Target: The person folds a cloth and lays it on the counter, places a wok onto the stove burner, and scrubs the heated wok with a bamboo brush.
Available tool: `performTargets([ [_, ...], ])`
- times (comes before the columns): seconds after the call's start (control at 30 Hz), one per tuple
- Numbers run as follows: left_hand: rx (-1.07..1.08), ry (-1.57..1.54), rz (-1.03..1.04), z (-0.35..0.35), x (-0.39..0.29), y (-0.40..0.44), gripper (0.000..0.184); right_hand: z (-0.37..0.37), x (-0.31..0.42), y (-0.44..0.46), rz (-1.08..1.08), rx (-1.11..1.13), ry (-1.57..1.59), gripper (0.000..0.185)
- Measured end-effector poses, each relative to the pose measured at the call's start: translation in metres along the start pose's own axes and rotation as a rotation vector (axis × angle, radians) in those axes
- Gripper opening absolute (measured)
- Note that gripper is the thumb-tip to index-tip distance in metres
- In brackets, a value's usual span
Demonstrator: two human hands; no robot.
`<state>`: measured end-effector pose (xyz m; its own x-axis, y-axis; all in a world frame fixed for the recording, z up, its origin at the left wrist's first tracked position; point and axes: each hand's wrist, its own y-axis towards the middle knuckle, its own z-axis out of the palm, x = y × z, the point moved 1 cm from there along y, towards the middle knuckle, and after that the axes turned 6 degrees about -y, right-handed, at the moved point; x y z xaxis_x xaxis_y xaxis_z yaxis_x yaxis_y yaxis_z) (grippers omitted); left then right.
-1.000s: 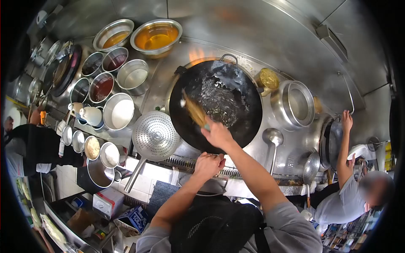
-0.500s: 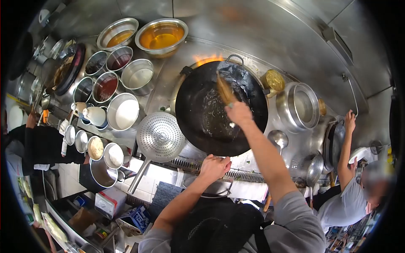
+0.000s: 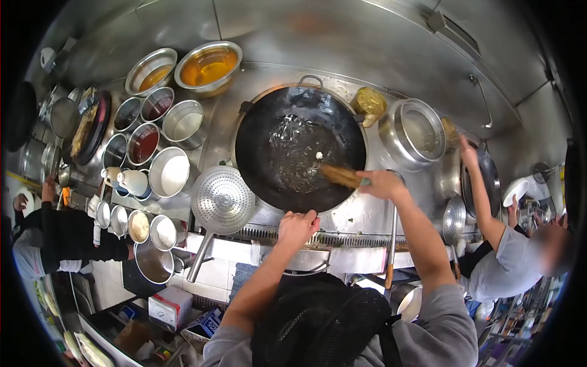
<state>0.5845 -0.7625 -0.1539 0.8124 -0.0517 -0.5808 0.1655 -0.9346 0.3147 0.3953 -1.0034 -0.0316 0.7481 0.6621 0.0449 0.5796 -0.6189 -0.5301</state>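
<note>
A large black wok (image 3: 263,165) sits on the stove in front of me, with a shallow pool of water and a small white bit in its bowl. My right hand (image 3: 382,185) is closed around the end of a bamboo wok brush (image 3: 342,176), whose bristle end rests inside the wok near its right wall. My left hand (image 3: 298,227) is curled at the wok's near edge, and its fingers hide the exact part they grip. Just right of my right hand a long-handled ladle (image 3: 392,244) lies partly hidden.
A perforated strainer (image 3: 222,199) lies left of the wok. Farther left stand several metal pots, including white powder (image 3: 170,173) and red sauce (image 3: 145,144). Oil bowls (image 3: 209,66) stand behind. Stacked pots (image 3: 413,134) are at right, near another person (image 3: 507,260).
My right hand has swept the brush from the wok's far side toward its near right side. The flame behind the wok no longer shows. My view has shifted; my left hand stays at the rim.
</note>
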Motion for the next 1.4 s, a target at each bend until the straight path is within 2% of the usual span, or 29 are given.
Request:
performTargets([
  [0.03,0.003,-0.002,0.013,0.000,-0.001,0.000,0.023,0.000,-0.005,-0.010,0.011,-0.007,0.006,0.067],
  [0.1,0.011,0.001,-0.010,0.001,-0.001,0.000,0.025,0.010,-0.019,-0.034,0.126,-0.253,0.271,0.067],
  [0.13,0.008,0.013,-0.009,0.001,-0.001,0.000,0.026,0.024,-0.017,-0.051,0.090,-0.395,0.439,0.065],
  [0.17,0.023,0.012,-0.006,0.004,-0.001,-0.001,0.026,0.043,-0.010,-0.068,0.100,-0.390,0.450,0.065],
  [0.23,-0.039,0.018,0.035,0.002,-0.002,0.002,0.029,0.073,0.017,-0.110,0.255,-0.615,0.826,0.064],
  [0.3,-0.021,0.009,0.049,0.006,0.002,0.002,0.030,0.133,0.028,-0.136,0.262,-0.834,0.677,0.068],
  [0.37,-0.043,0.000,0.055,0.006,0.002,0.003,0.031,0.181,0.048,-0.166,0.473,-0.775,0.833,0.076],
  [0.47,-0.002,0.003,0.050,0.009,0.004,0.000,0.029,0.260,0.056,-0.195,0.497,-0.710,0.539,0.084],
  [0.5,0.021,0.014,0.032,0.010,0.005,0.001,0.027,0.265,0.055,-0.206,0.625,-0.375,0.763,0.087],
  [0.6,0.024,-0.004,0.025,0.014,0.007,0.002,0.029,0.254,0.062,-0.219,0.733,-0.367,0.797,0.089],
  [0.67,0.029,-0.005,0.037,0.012,0.005,0.001,0.029,0.230,0.069,-0.222,0.673,-0.546,0.859,0.089],
  [0.77,0.022,-0.005,0.045,0.013,0.004,0.005,0.028,0.268,0.058,-0.220,0.665,-0.553,0.800,0.089],
  [0.83,0.025,0.000,0.041,0.012,0.004,-0.001,0.028,0.290,0.058,-0.223,0.683,-0.517,0.767,0.089],
  [0.9,0.040,0.022,0.039,0.010,0.004,0.001,0.029,0.299,0.057,-0.221,0.766,-0.243,0.714,0.091],
  [1.2,0.113,0.082,0.050,0.007,0.000,0.002,0.035,0.255,0.069,-0.222,0.706,-0.547,0.692,0.078],
  [1.27,0.110,0.091,0.053,0.008,-0.001,0.003,0.036,0.264,0.076,-0.221,0.630,-0.834,0.619,0.080],
  [1.3,0.102,0.103,0.055,0.007,-0.001,0.002,0.037,0.276,0.075,-0.221,0.629,-0.833,0.619,0.080],
  [1.37,0.095,0.112,0.056,0.011,0.002,-0.001,0.035,0.316,0.063,-0.219,0.673,-0.479,0.672,0.084],
  [1.4,0.087,0.122,0.059,0.015,0.004,0.001,0.033,0.314,0.062,-0.219,0.638,-0.509,0.724,0.083],
])
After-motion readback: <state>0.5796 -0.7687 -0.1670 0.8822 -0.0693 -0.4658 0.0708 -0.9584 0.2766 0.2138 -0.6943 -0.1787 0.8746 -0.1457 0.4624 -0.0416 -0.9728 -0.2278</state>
